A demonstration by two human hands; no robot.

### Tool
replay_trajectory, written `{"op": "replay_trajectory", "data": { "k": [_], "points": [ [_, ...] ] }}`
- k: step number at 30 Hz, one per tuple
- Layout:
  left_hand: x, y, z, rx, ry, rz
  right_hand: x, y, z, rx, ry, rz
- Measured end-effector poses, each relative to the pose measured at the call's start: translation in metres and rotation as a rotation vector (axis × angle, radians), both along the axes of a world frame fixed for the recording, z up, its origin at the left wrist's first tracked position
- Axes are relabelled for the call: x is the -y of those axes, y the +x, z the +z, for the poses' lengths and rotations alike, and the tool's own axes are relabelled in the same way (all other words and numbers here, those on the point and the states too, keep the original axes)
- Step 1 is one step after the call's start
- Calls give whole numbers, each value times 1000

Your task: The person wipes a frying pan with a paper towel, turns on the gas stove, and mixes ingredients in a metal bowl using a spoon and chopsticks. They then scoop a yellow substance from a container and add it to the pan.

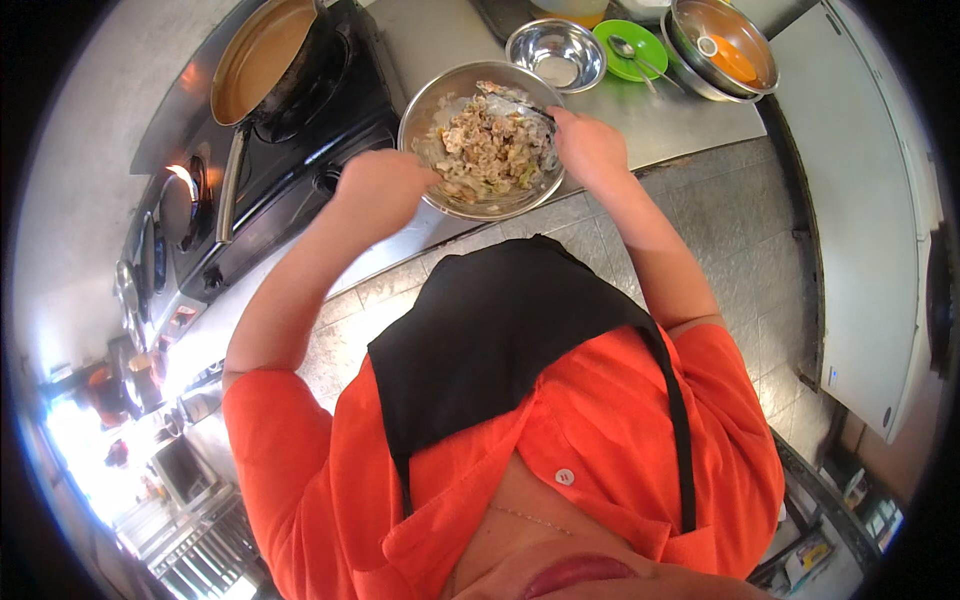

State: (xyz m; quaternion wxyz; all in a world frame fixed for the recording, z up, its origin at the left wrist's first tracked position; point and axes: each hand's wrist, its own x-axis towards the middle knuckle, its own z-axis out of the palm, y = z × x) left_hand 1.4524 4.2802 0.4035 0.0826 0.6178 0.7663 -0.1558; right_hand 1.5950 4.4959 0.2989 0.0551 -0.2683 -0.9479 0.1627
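A large stainless steel mixing bowl (pixel 480 212) stands on the metal counter in front of me. Inside it lies a chunky, creamy food mixture (pixel 495 146) with pale, brown and green bits. My left hand (pixel 386 184) grips the bowl's left rim, fingers over the edge. At the right side of the bowl, my right hand (pixel 589 146) holds the handle of a utensil (pixel 531 109), whose far end reaches into the mixture; its kind is partly hidden.
A pan (pixel 262 64) with a long handle sits on the black stove (pixel 300 161) at left, near a lit burner flame (pixel 184 180). Beyond my bowl are a smaller steel bowl (pixel 556 56), a green plate (pixel 637 41) with spoons, and nested steel bowls (pixel 720 52) holding something orange.
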Motion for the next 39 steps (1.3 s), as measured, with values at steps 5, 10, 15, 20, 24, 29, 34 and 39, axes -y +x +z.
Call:
{"op": "replay_trajectory", "data": {
  "k": [5, 10, 15, 20, 24, 29, 34, 39],
  "points": [
    [-34, -17, -6, 46, 209, 161, 0, -1, -3, -27, 1, 11],
    [-27, 4, -21, 100, 14, 173, 1, -2, -3, -16, 10, 2],
    [-17, -28, 25, -6, 99, 204, -2, 1, -6, -32, 9, -1],
    [-45, -42, -25, -91, -30, 325, 0, -5, -1, -10, 37, 43],
    [-36, -29, -25, 4, -4, 286, -3, -5, -3, -14, 45, 24],
    [-44, -56, -28, 148, 46, 417, -3, -5, 0, 1, 53, 42],
    [-61, -43, -81, 381, 149, 367, -3, -6, -7, -41, 33, 16],
    [-73, -15, -58, 355, 198, 329, -6, -3, -10, -71, 70, 18]
  ]
}}
